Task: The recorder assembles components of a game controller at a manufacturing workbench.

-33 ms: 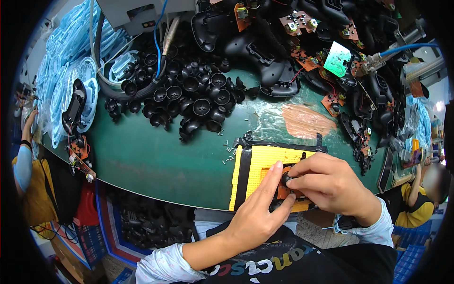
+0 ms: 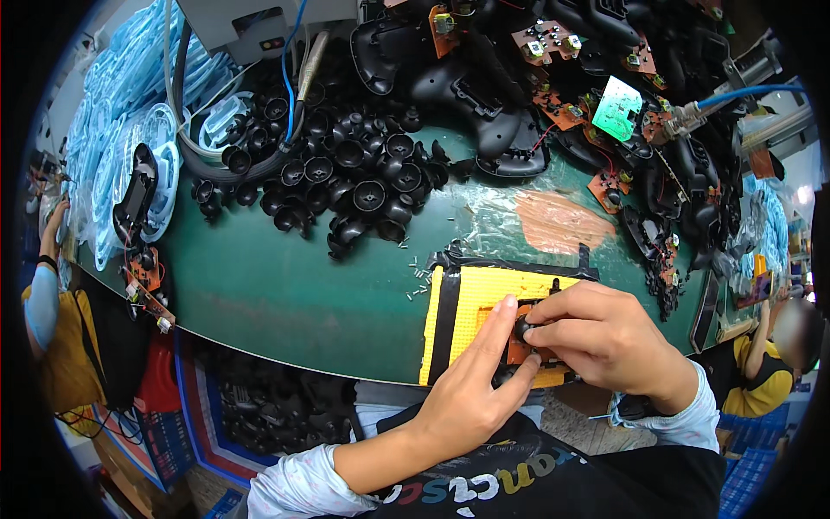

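On a yellow ribbed pad [image 2: 471,294] edged with black tape, near the bench's front edge, lies an orange circuit board [image 2: 516,350]. My left hand [image 2: 467,385] is around the board, fingers straight along its left side and thumb at its near edge. With thumb and fingertips my right hand [image 2: 609,337] pinches a small round black joystick cap [image 2: 522,327] at the board. Both hands cover much of the board, so how the cap sits on it is hidden.
Many loose black caps [image 2: 369,195] are heaped beyond the pad on the green bench [image 2: 259,303]. Small screws [image 2: 421,275] lie left of the pad. Black controller shells [image 2: 497,130] and wired boards crowd the back right. Blue plastic parts [image 2: 112,164] are piled left. Other people work at both sides.
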`<state>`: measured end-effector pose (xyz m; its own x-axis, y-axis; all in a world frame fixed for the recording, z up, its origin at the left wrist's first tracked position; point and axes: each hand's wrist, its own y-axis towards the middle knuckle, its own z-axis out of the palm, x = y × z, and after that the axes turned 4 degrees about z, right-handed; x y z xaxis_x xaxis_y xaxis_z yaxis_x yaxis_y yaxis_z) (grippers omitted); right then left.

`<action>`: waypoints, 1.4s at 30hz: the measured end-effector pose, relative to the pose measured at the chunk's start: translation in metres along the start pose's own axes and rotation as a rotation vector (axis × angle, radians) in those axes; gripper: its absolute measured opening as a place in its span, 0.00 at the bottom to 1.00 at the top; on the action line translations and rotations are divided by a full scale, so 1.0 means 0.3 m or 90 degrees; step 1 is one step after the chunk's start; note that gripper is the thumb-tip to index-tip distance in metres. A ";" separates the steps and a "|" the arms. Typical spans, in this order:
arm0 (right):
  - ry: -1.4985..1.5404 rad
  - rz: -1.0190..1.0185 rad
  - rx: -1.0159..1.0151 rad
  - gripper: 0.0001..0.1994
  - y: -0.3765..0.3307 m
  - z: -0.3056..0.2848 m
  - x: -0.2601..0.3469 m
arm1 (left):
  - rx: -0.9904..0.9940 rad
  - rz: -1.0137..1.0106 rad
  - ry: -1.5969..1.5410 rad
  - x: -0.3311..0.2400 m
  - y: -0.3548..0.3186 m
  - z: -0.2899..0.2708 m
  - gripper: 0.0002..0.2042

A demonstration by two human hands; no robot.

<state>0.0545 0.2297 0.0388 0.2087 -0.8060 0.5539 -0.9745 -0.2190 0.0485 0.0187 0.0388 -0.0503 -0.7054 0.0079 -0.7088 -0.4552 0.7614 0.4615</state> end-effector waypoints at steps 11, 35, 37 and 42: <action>-0.078 0.045 0.055 0.09 0.010 -0.022 0.018 | 0.002 -0.004 0.035 -0.011 0.023 -0.004 0.16; -0.490 0.661 -0.631 0.16 -0.344 -0.652 -0.751 | -0.110 0.000 0.215 -0.060 0.051 -0.110 0.10; -0.502 0.682 -0.653 0.21 -0.310 -0.674 -0.819 | -0.120 -0.163 0.174 -0.061 -0.009 -0.106 0.09; -0.563 0.500 -0.647 0.17 -0.373 -0.780 -1.011 | -0.153 -0.130 0.255 -0.040 -0.015 -0.132 0.07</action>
<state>0.0809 0.6274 0.0598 -0.7374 -0.6708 0.0790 -0.4266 0.5532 0.7155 0.0078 0.0097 -0.0229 -0.7201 -0.4112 -0.5589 -0.6849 0.5505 0.4774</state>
